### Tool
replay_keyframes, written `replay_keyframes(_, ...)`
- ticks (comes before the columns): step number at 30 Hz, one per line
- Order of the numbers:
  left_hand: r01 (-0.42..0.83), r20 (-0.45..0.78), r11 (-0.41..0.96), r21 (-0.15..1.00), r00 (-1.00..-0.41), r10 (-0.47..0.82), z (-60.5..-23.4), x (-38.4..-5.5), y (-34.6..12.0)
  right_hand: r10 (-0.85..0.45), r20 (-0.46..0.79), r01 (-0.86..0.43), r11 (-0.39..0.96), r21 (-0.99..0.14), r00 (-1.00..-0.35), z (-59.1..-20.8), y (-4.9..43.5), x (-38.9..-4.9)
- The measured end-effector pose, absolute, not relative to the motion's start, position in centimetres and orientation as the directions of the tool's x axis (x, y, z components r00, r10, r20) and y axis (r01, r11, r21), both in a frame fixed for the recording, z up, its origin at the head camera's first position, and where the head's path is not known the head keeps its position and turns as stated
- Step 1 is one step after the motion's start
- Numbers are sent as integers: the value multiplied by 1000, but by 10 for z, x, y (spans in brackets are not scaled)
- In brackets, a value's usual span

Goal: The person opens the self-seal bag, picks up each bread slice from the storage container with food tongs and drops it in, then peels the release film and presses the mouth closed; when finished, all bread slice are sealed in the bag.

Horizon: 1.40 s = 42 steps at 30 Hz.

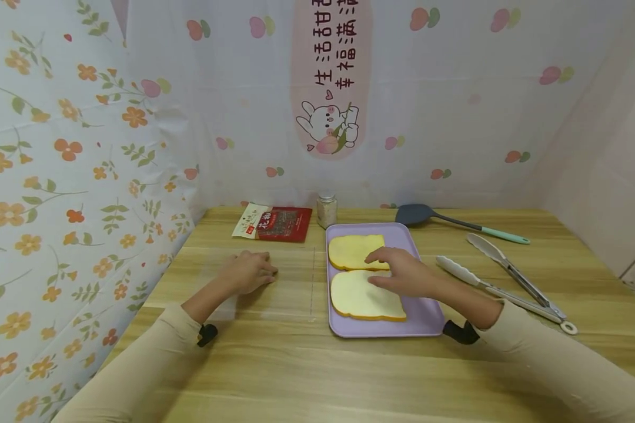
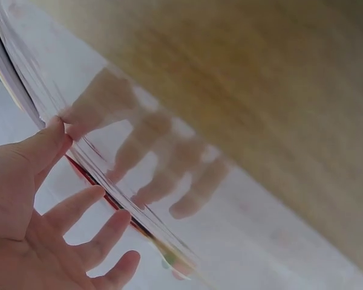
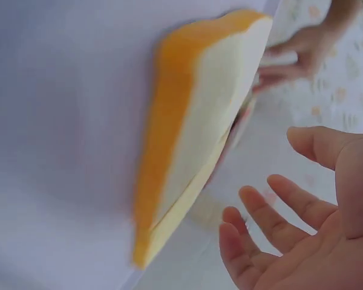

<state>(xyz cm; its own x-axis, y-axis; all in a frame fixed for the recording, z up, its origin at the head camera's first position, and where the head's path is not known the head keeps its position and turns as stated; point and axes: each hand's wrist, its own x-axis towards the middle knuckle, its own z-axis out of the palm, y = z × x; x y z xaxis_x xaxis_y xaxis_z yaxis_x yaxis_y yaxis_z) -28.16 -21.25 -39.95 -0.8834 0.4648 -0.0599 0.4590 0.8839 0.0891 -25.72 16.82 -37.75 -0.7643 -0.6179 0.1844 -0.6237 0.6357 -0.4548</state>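
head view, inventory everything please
Wooden table: 1, brown, foreground
Rectangular tray: 1, lilac, centre
Crusted bread slices: 2, pale yellow, on tray
Flat packet: 1, red-white, back left
Glass jar: 1, clear, behind tray
Long spatula: 1, grey-mint, back right
Metal tongs: 1, silver, right
Rectangular sheet: 1, transparent, left
Printed cloth: count unclear, white, back, left
Sleeves: 2, beige, forearms
Wrist devices: 2, black, wrists
Left hand: 1, on sheet
Right hand: 1, above slices
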Motion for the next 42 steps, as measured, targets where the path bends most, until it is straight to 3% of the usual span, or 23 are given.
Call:
replay_keyframes(8, 445, -32, 892, 84, -893, 449, -401, -284, -212, -725, 109, -702, 601, -383, -680, -368, 101, -270)
replay_keyframes(15, 415, -31, 900, 133, -906, 423, -400, -282, -212, -730, -8, -713, 669, -208, -683, -374, 66, -281)
replay_keyframes(21, 423, 28, 877, 229, -903, 428, -394, -284, -224, -729, -33, -715, 678, -172, -683, -380, 51, -286)
replay_keyframes(28, 409, -48, 892, 193, -904, 425, -395, -285, -234, -688, -76, -683, 726, -86, -722, -391, 45, -287)
replay_keyframes(42, 458, -4, 858, 230, -882, 472, -403, -283, -246, -682, -123, -650, 727, -221, -721, -394, 48, -285)
